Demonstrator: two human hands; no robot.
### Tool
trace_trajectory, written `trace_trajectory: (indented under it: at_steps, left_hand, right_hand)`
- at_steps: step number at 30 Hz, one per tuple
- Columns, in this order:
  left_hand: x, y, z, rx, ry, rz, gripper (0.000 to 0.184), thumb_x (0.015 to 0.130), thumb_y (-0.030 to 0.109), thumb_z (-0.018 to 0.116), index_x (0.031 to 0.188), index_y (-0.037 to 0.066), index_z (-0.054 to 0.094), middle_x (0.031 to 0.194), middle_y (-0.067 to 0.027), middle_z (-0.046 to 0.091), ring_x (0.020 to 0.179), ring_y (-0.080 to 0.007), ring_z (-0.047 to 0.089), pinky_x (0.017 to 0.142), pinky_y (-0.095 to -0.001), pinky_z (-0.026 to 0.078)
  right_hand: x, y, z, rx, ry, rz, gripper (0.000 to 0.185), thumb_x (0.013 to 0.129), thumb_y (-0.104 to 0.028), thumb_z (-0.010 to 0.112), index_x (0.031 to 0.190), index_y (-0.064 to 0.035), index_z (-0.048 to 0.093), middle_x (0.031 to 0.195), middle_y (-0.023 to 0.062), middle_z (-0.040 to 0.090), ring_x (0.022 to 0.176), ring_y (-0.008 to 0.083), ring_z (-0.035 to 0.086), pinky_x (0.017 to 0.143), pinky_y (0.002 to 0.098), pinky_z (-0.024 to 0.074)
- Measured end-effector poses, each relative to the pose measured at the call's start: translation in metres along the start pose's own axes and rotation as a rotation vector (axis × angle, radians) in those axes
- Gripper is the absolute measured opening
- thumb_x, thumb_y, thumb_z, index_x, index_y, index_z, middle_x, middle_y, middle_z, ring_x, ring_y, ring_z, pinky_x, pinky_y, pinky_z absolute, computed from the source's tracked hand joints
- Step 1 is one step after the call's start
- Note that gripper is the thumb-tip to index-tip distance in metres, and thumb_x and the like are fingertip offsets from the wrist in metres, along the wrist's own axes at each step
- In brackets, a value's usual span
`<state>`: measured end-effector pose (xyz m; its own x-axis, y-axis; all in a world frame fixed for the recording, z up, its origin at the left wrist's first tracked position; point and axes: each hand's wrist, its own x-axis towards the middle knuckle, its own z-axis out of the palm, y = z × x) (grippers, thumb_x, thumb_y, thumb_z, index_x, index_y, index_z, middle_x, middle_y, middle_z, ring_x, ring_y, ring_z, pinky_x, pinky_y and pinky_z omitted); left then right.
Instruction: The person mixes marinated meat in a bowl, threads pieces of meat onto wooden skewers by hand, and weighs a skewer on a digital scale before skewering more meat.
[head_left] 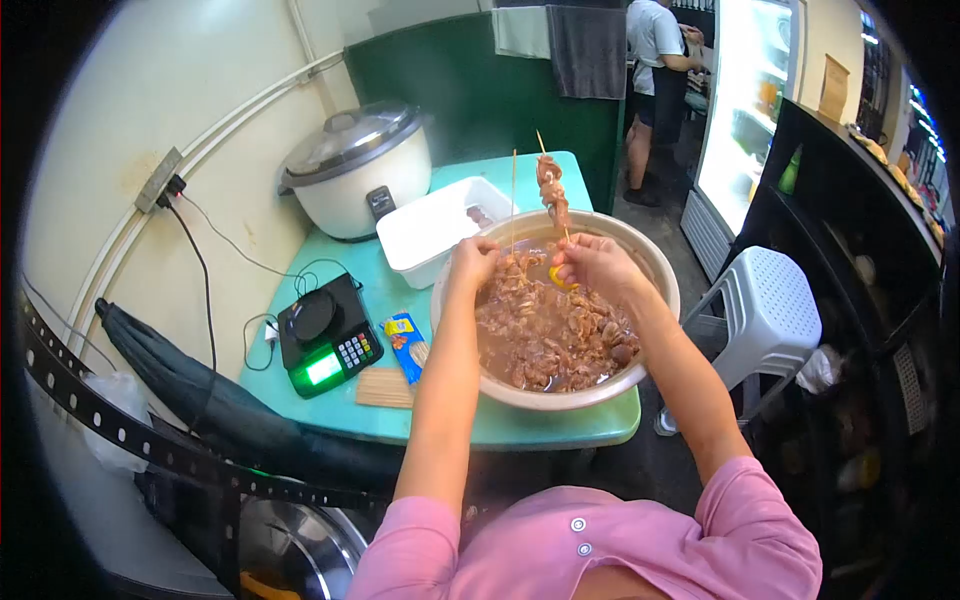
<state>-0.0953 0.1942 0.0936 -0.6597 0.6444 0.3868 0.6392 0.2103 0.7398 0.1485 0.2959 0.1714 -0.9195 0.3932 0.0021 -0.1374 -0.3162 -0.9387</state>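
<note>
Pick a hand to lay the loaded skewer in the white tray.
Right hand, I'd say: it grips the loaded skewer. Left hand is nearer the white tray, but would need a handover.

Turquoise table [500, 432], pink shirt [600, 535].

From the near side, the way to the basin [570, 402] lies open between the left forearm [437, 400] and right forearm [690, 365]. Past its middle, a bare skewer [514, 195] and a meat-threaded skewer [553, 190] jut up. Upper left, the white tub [415, 262] and cooker [350, 185] block. Bare desk [385, 292] makes a lane between tub and scale [322, 340]; a stool [775, 290] obstructs the right.
</note>
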Motion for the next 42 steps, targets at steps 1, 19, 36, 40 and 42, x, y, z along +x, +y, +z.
trace_trajectory:
  at_steps: [1,19,36,40,42]
  left_hand:
    - [-0.003,0.021,-0.006,0.007,-0.005,0.013,0.025,0.073,0.022,0.071,0.084,-0.001,0.069,0.073,-0.0102,0.067,0.067,-0.0156,0.063,0.062,-0.0280,0.050]
    - [-0.013,0.080,-0.014,-1.125,-0.283,-0.255,0.024,0.089,0.014,0.057,0.112,0.007,0.054,0.100,-0.0069,0.060,0.089,-0.0221,0.062,0.076,-0.0369,0.055]
    - [-0.012,0.081,-0.011,-1.019,-0.178,-0.305,0.020,0.090,0.014,0.055,0.108,0.005,0.055,0.090,-0.0065,0.062,0.078,-0.0200,0.066,0.063,-0.0312,0.056]
    - [-0.016,0.081,-0.012,-1.019,-0.182,-0.270,0.019,0.089,0.014,0.057,0.106,0.005,0.056,0.089,-0.0069,0.063,0.075,-0.0184,0.066,0.058,-0.0283,0.056]
    - [-0.016,0.083,-0.017,-1.053,-0.162,-0.255,0.019,0.089,0.014,0.057,0.105,0.005,0.057,0.089,-0.0055,0.064,0.075,-0.0165,0.065,0.059,-0.0271,0.056]
  right_hand:
    - [-0.001,-0.002,0.002,0.008,0.003,-0.013,0.016,0.093,-0.014,0.050,0.100,-0.0003,0.054,0.088,0.0085,0.064,0.067,0.0131,0.061,0.063,0.0238,0.0503]
    - [-0.003,0.008,0.001,-0.571,0.250,-0.135,0.020,0.084,-0.014,0.061,0.083,0.0038,0.068,0.069,0.0103,0.065,0.056,0.0140,0.060,0.052,0.0268,0.0485]
    - [-0.047,-0.042,-0.062,-1.674,0.705,-0.630,0.030,0.076,-0.017,0.062,0.103,-0.0037,0.063,0.101,0.0193,0.060,0.093,0.0379,0.055,0.081,0.0458,0.0457]
    - [0.000,-0.006,-0.003,-1.244,0.025,-0.106,0.022,0.082,-0.015,0.053,0.086,0.0031,0.066,0.075,0.0190,0.065,0.067,0.0281,0.064,0.067,0.0398,0.0502]
    - [0.011,0.002,0.015,-1.092,0.014,-0.037,0.021,0.084,-0.013,0.054,0.088,0.0041,0.066,0.075,0.0157,0.066,0.061,0.0215,0.061,0.060,0.0349,0.0492]
